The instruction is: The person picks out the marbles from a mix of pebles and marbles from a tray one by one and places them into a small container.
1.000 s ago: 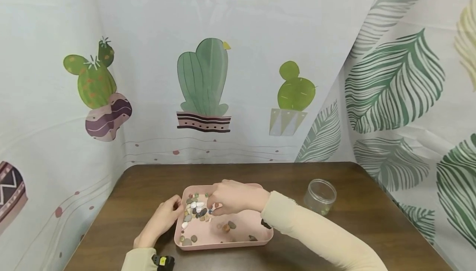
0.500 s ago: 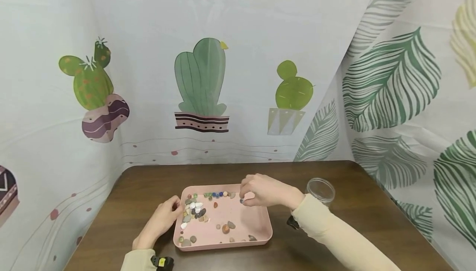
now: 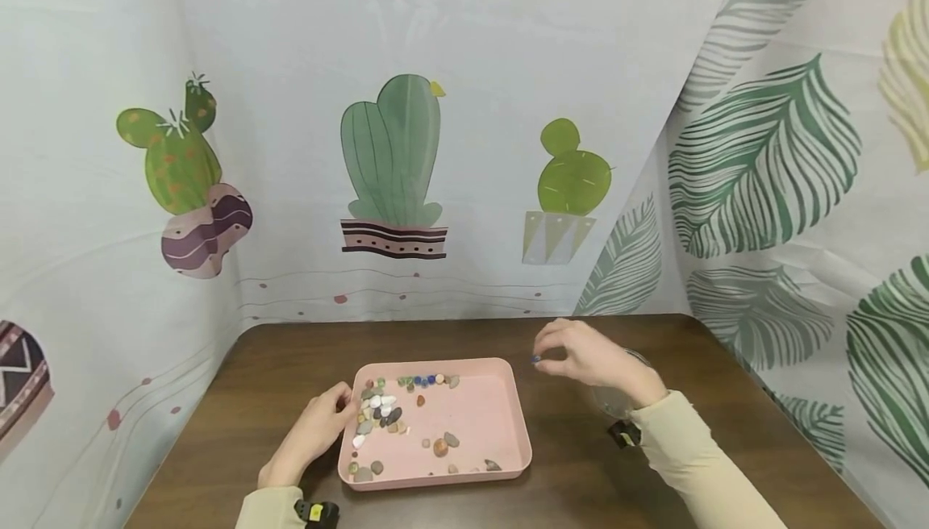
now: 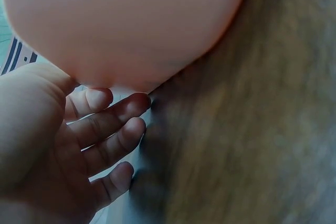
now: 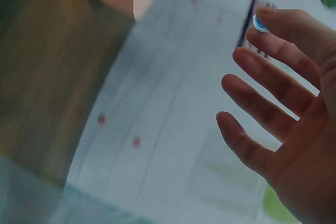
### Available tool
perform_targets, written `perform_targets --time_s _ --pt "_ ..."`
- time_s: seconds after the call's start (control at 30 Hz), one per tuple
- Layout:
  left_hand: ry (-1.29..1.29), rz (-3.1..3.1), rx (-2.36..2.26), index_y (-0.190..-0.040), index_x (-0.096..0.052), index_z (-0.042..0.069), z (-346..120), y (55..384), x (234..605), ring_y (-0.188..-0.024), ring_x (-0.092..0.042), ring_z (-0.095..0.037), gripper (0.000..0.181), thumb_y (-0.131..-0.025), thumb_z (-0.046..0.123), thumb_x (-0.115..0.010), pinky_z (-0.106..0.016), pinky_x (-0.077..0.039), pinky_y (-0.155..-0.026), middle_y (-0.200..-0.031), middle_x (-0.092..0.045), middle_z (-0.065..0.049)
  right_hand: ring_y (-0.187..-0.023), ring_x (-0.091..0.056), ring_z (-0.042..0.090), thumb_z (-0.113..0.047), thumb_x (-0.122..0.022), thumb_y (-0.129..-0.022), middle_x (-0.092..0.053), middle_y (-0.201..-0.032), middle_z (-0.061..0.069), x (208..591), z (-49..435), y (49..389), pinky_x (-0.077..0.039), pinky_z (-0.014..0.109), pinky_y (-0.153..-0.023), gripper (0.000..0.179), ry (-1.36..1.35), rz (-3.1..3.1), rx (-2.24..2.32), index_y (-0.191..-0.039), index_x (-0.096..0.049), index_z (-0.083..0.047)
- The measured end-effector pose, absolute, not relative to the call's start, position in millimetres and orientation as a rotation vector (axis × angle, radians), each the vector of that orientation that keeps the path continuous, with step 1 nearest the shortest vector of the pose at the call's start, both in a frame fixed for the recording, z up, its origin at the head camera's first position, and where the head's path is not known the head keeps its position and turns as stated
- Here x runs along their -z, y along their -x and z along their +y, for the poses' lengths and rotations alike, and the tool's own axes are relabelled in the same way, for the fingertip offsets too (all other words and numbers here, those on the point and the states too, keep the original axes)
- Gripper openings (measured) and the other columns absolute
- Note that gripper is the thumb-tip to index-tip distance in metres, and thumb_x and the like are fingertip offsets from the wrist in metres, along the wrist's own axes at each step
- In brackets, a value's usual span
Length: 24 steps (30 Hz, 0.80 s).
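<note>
My right hand (image 3: 591,358) pinches a small blue glass marble (image 5: 260,23) between thumb and index finger; the other fingers are spread. It is raised over the table right of the pink tray (image 3: 493,412). Behind that hand and wrist, a clear round jar (image 3: 612,402) is partly hidden. With relaxed fingers, my left hand (image 3: 312,431) touches the tray's left side, and the left wrist view shows fingertips against the outer wall. Inside the tray, white, black and brown pebbles (image 3: 385,410) cluster at left. A row of green and blue marbles (image 3: 424,381) lies along the far wall.
The tray stands on a dark brown wooden table (image 3: 305,351). More stones (image 3: 441,447) are scattered in its near half. A pale cloth backdrop (image 3: 479,287) with cactus and leaf prints hangs behind the table and along its sides.
My right hand has moved from inside the tray at left, over its far right side, to right of the tray, carrying the blue marble. The left hand has stayed at the tray.
</note>
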<state>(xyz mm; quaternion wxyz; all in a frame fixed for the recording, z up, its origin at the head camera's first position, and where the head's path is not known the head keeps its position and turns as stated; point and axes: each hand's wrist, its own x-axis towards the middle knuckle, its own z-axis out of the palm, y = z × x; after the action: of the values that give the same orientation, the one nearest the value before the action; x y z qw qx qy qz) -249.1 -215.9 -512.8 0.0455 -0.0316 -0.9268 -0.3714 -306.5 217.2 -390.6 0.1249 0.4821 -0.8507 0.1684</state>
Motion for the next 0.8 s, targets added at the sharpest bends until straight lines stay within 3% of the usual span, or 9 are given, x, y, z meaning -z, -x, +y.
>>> perform_targets --time_s 0.43,0.8 --pt "0.106 -2.825 1.126 -0.081 -0.051 0.014 -216.3 248.3 510.1 -0.063 -0.044 -0.014 0.017 -0.094 0.017 -0.062 -0.029 -0.033 -0.057 -0.066 -0.045 0.003 -0.086 -0.065 0.019 -0.008 -0.08 -0.077 -0.068 -0.092 0.001 393.9 293.0 307.8 -0.051 0.04 -0.075 0.013 -1.089 -2.472 -0.505 -0.084 -0.072 -0.015" --pt "0.097 -2.824 1.115 -0.08 -0.05 0.015 -215.7 246.7 512.8 -0.061 -0.043 -0.013 0.018 -0.094 0.016 -0.062 -0.029 -0.032 -0.055 -0.065 -0.045 0.003 -0.09 -0.065 0.029 -0.01 -0.078 -0.079 -0.069 -0.095 0.004 403.6 336.4 307.3 -0.05 0.046 -0.077 0.009 -0.855 -2.654 -0.458 -0.085 -0.072 -0.011"
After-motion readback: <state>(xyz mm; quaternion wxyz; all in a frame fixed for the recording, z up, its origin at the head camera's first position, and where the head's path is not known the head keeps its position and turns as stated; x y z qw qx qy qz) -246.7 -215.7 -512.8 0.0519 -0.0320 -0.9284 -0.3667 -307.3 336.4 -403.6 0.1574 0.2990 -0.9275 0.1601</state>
